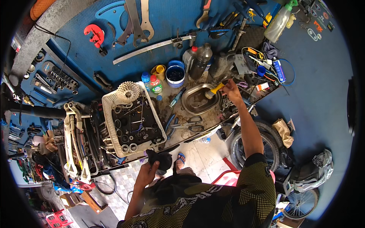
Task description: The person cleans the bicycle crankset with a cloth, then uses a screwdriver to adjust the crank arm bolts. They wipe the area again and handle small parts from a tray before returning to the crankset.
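– Right of center, right hand (231, 92)'s gripping a yellow-handled brush (217, 89), bristles over the metal tray (186, 99). What could go wrong?
– Splashing, I'd guess, if the bristles flick off the rim. Left hand (147, 173), lower middle, is holding a dark bundle (161, 161), so the tray could skid too.
– And the surface?
– Grimy bench (183, 112), white parts basket (107, 117) left of center, blue tool wall (76, 28) up top, bike wheel (236, 154) lower right.

The tray (186, 102) is glossy metal, the brush handle (218, 88) smooth plastic (rough bristles (208, 94)), the basket (113, 126) matt plastic.
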Demonstrator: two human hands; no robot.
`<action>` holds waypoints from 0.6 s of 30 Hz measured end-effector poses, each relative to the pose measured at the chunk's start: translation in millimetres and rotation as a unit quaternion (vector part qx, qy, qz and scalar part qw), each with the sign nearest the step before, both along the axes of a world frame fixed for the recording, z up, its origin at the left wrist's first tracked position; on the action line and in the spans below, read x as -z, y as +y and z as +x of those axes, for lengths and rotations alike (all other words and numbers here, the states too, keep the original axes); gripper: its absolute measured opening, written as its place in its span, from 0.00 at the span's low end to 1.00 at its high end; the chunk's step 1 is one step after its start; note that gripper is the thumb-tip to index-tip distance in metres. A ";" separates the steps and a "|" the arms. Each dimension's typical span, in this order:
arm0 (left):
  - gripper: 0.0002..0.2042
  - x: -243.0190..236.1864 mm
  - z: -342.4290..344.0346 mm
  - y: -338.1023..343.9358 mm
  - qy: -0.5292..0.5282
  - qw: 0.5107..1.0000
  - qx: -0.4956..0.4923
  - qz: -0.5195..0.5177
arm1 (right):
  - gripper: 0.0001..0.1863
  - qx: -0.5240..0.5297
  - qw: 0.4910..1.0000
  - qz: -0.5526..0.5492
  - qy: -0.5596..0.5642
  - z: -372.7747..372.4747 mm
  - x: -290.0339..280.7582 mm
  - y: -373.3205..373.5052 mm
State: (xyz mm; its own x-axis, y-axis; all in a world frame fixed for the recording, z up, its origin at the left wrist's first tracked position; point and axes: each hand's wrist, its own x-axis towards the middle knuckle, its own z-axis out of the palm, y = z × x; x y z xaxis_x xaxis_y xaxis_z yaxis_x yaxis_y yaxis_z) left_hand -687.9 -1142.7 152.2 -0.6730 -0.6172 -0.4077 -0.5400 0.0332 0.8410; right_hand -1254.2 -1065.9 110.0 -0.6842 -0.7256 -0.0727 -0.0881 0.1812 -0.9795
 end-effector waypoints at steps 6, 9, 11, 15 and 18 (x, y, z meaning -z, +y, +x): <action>0.25 4.6 7.9 -4.5 -0.035 0.999 0.004 0.002 | 0.23 -0.018 0.999 -0.005 -0.027 5.9 26.9 6.1; 0.24 1.8 10.7 -2.5 -0.029 0.999 0.000 0.018 | 0.20 -0.043 0.999 0.025 0.020 15.0 24.6 -4.1; 0.23 -0.2 10.6 -0.1 -0.009 1.000 -0.005 0.025 | 0.18 -0.067 0.987 0.100 0.103 21.9 18.3 -15.9; 0.22 -2.5 9.4 0.1 -0.024 0.999 0.009 0.030 | 0.22 -0.076 0.933 0.173 0.306 33.8 -1.4 -33.8; 0.22 -3.3 11.6 0.8 -0.041 0.998 0.003 0.050 | 0.21 -0.049 0.887 0.223 0.401 41.0 -16.6 -34.3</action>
